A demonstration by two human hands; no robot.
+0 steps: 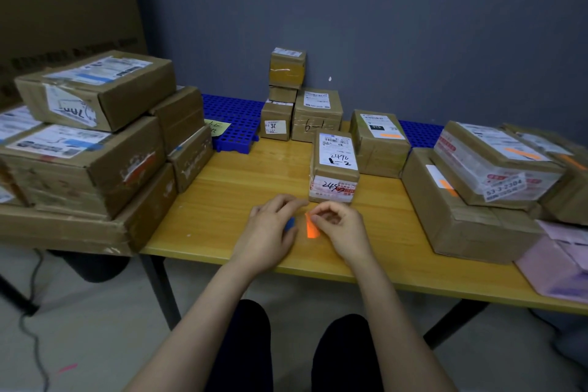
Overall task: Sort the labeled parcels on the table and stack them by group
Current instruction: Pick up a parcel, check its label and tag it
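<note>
Two hands: right hand (339,226) pinches orange sticker (311,227), left hand (270,226) cups something blue, just before parcel (334,165); stiff, light, we'd grip its sides.

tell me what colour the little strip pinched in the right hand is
Bright orange strip, pinched by the right hand; seen in the head view.

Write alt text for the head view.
Two bare hands meet over a yellow table: the right hand pinches an orange sticker, the left hand holds something blue. A small labeled parcel stands just beyond; taped cardboard parcels are stacked either side.
</note>
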